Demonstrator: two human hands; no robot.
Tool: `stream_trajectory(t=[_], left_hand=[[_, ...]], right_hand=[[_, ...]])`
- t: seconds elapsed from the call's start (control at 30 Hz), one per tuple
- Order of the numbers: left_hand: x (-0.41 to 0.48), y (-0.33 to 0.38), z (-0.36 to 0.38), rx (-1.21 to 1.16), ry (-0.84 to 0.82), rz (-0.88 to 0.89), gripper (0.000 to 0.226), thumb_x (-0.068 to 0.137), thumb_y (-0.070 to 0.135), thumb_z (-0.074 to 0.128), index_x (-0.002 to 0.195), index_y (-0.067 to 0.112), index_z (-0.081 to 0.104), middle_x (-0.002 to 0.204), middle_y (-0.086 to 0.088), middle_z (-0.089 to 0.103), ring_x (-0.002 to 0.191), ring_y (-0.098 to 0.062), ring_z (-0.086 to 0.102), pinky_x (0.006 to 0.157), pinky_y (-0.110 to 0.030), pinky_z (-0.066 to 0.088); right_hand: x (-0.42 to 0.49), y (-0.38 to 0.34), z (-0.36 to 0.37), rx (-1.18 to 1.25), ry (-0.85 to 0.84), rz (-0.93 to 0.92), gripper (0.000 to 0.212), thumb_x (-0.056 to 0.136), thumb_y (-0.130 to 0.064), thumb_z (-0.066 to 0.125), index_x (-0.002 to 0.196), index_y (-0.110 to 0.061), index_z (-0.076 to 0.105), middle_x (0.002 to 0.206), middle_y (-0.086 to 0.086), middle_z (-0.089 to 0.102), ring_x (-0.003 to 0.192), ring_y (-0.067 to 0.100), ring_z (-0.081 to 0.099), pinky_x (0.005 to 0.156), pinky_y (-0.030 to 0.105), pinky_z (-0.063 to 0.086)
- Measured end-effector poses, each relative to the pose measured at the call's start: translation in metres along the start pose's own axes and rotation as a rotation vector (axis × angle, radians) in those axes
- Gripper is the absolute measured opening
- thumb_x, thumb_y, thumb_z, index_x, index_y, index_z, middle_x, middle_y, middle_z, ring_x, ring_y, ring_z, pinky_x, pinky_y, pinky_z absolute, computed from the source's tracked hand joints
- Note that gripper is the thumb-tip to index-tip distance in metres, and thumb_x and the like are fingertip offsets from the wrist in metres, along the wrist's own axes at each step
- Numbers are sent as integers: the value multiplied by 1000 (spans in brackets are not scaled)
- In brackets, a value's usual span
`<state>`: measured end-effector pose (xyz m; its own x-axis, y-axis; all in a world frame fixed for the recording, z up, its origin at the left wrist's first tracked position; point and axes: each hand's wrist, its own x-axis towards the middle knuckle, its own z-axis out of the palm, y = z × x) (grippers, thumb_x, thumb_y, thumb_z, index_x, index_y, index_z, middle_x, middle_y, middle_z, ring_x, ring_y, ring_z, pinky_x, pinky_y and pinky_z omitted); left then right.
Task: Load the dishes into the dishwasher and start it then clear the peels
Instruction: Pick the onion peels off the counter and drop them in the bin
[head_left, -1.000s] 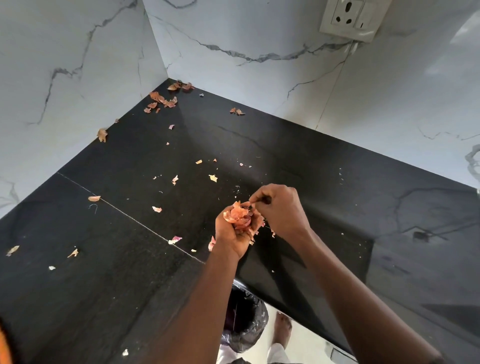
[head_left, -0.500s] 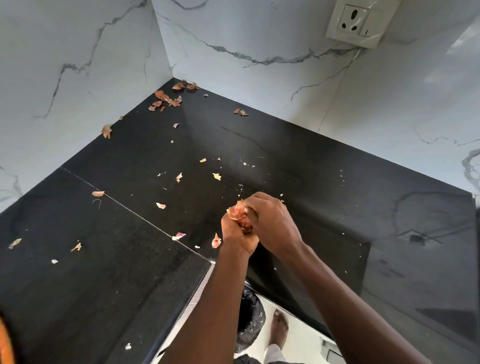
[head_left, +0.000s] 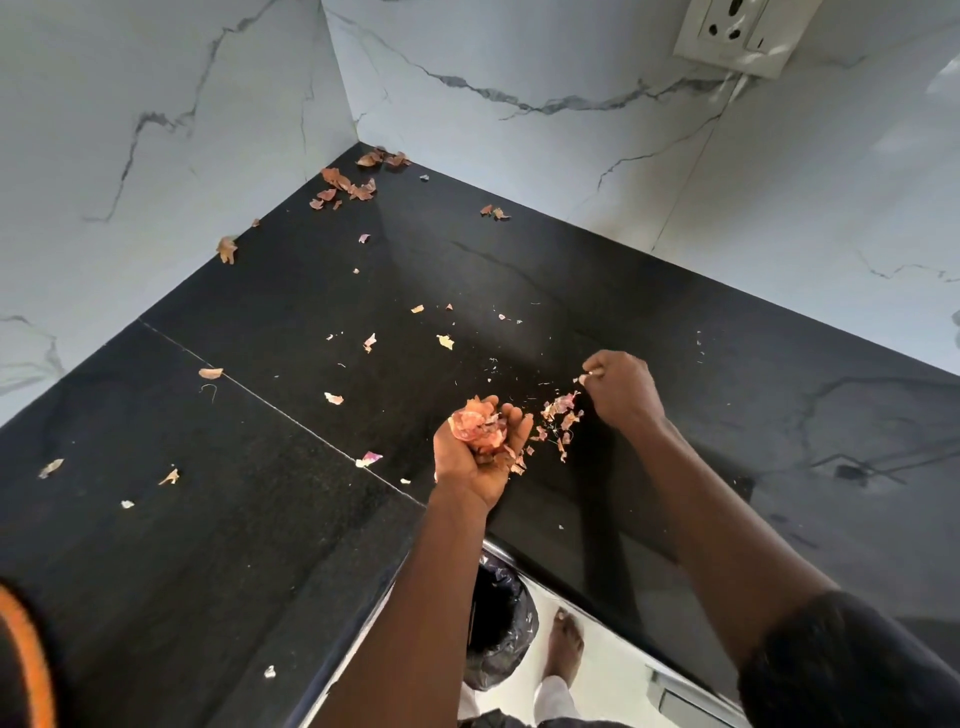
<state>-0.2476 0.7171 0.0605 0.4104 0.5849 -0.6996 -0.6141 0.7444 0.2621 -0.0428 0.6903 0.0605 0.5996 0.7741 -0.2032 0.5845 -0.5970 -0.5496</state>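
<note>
My left hand (head_left: 478, 457) is cupped palm-up over the black countertop (head_left: 260, 519) and holds a bunch of pinkish onion peels (head_left: 475, 423). To its right, my right hand (head_left: 621, 387) pinches a small bit of peel at its fingertips, just above the counter. A little heap of loose peels (head_left: 558, 415) lies between the two hands. More peel scraps are scattered over the counter, with a cluster in the far corner (head_left: 348, 184) and single pieces at the left (head_left: 210, 372).
White marble walls meet at the far corner, with a wall socket (head_left: 743, 31) at the upper right. Below the counter's front edge a bin with a black liner (head_left: 498, 623) stands on the floor beside a bare foot (head_left: 566, 644).
My right hand has left the left hand and moved right to the counter, where it pinches a scrap. The left hand has opened into a cup around its peels, some have dropped beside it.
</note>
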Motion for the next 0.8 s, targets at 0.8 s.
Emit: stream_trajectory(t=[0.8], left_hand=[[13, 13, 0, 50, 35, 11, 37, 101, 23, 40, 94, 0, 68, 82, -18, 68, 73, -28, 70, 74, -42, 62]], right_hand=[[-2, -16, 38, -178, -72, -167, 29, 88, 3, 56, 97, -15, 78, 89, 7, 75, 78, 21, 73, 70, 38, 63]])
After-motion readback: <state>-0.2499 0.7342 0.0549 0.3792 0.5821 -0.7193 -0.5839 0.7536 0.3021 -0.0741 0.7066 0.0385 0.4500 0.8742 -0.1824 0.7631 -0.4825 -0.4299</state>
